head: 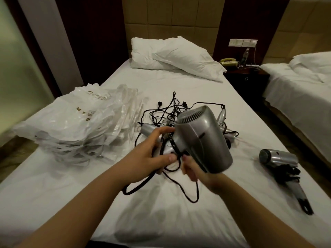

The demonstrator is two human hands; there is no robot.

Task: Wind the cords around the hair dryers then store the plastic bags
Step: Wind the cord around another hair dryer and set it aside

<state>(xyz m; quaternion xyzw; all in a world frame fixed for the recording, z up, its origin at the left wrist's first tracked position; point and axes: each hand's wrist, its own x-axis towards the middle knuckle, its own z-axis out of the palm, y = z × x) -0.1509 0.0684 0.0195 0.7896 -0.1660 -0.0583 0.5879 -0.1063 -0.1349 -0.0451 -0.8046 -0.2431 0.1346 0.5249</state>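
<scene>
- Gripping the silver plastic hair dryer (202, 138) from beneath, our right hand (195, 173) holds it above mid-bed, barrel tilted, rear grille facing away and upward.
- Our left hand (148, 158) pinches its black cord (180, 190), which loops onto the white bed sheet (179, 221).
- Bare sheet lies toward us; tangled silver dryers (179, 113) lie beyond, crinkled clear plastic bags (80, 124) reach the left edge, and a wound dryer (279, 161) lies right.

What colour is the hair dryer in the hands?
Silver-grey hair dryer, with a black cord; seen in the head view.
</scene>
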